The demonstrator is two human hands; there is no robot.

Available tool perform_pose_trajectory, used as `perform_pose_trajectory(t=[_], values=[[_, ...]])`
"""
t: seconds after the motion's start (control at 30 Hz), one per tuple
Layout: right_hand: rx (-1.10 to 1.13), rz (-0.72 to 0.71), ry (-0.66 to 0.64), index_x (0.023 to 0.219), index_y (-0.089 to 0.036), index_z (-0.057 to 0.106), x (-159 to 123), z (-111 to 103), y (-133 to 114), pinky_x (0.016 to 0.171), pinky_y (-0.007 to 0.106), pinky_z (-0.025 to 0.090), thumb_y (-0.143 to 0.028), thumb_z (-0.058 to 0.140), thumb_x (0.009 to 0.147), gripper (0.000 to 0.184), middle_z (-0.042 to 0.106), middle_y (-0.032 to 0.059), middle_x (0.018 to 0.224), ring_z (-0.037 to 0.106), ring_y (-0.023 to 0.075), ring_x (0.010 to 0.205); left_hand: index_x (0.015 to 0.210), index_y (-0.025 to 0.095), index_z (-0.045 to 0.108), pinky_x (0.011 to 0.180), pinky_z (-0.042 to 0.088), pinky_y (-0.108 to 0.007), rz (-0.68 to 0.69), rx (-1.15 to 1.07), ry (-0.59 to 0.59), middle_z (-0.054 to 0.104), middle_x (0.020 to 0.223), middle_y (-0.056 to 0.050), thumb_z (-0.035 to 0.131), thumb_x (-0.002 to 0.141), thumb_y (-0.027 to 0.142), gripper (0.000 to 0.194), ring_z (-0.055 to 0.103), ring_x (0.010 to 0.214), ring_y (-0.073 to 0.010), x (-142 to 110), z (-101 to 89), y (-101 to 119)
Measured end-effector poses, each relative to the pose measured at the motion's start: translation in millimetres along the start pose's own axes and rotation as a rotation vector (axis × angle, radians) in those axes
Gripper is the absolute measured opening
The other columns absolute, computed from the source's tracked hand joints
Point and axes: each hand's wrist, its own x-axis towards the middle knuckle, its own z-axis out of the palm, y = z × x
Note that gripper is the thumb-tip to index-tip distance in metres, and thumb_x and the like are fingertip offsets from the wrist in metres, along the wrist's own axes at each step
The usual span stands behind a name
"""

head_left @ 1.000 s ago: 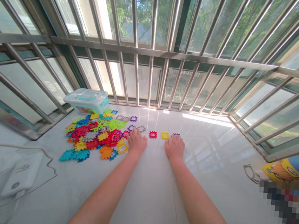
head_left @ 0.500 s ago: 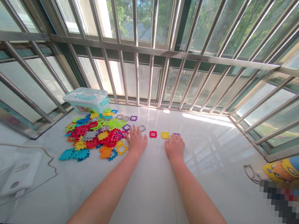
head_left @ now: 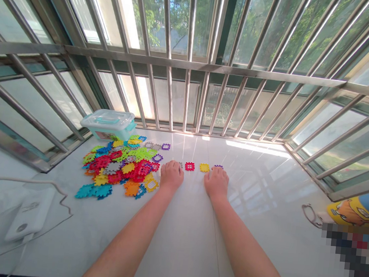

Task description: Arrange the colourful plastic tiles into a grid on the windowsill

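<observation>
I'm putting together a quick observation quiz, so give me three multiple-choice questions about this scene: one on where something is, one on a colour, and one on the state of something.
1. Where is the heap of plastic puzzle pieces relative to the left hand?
A. To its left
B. To its right
C. Under it

2. What colour is the piece just left of the yellow piece?
A. Green
B. Orange
C. Red

3. What state is the lid of the clear plastic box in?
A. Lying off beside the box
B. Shut on the box
C. Standing open

Answers:
1. A, the heap spreads out left of that hand.
2. C, the red piece sits beside it.
3. B, the lid sits on top of the box.
</observation>
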Motion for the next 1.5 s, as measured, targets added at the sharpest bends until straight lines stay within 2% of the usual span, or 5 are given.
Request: perform_pose_trajectory(t=[0.5, 0.77, 1.1, 1.4, 1.5], values=[[0.011, 0.031, -0.002, 0.126, -0.016, 0.065, -1, 1, 1, 0.111, 0.047, 0.034, -0.038, 0.047, 0.099, 0.039, 0.063, 0.0198, 0.130, 0.053, 0.0349, 0.122, 0.117, 0.027, 0.066, 0.116, 0.032, -0.045, 0.020, -0.072, 0.053, 0.069, 0.127, -0.009, 0.053, 0.096, 0.016, 0.027, 0.059, 0.121, -0.0265, -1, 2.5, -2], [0.004, 0.174, 0.009, 0.142, -0.011, 0.058, -2, 12, 3, 0.121, 0.067, 0.017, -0.040, 0.042, 0.098, 0.055, 0.052, 0.0274, 0.150, 0.040, 0.0417, 0.143, 0.101, 0.024, 0.065, 0.103, 0.041, -0.042, 0.038, -0.064, 0.028, 0.071, 0.110, -0.008, 0.050, 0.099, 0.022, 0.016, 0.061, 0.111, -0.0258, 1, 2.7, -3], [-0.018, 0.192, -0.020, 0.147, -0.006, 0.053, 0, 18, 5, 0.124, 0.066, 0.013, -0.040, 0.041, 0.096, 0.062, 0.048, 0.0266, 0.155, 0.028, 0.0412, 0.154, 0.099, 0.024, 0.064, 0.095, 0.043, -0.041, 0.035, -0.061, -0.006, 0.071, 0.108, -0.008, 0.051, 0.099, 0.025, 0.013, 0.062, 0.105, -0.0261, 1, 1.9, -2], [0.097, -0.277, -0.039, 0.127, -0.029, 0.073, -1, 7, 3, 0.122, 0.044, 0.026, -0.034, 0.049, 0.102, 0.035, 0.063, 0.0081, 0.144, 0.046, 0.0267, 0.141, 0.110, 0.024, 0.064, 0.100, 0.043, -0.043, 0.025, -0.098, -0.010, 0.070, 0.117, -0.009, 0.055, 0.097, 0.028, 0.016, 0.060, 0.114, -0.0266, 1, -0.1, -2], [0.095, -0.262, -0.033, 0.122, -0.029, 0.076, 0, 7, 4, 0.118, 0.042, 0.028, -0.034, 0.051, 0.102, 0.032, 0.069, 0.0080, 0.132, 0.049, 0.0267, 0.134, 0.110, 0.024, 0.064, 0.100, 0.043, -0.043, 0.020, -0.094, -0.015, 0.070, 0.117, -0.009, 0.055, 0.098, 0.028, 0.016, 0.060, 0.115, -0.0266, 1, -1.0, -1]])
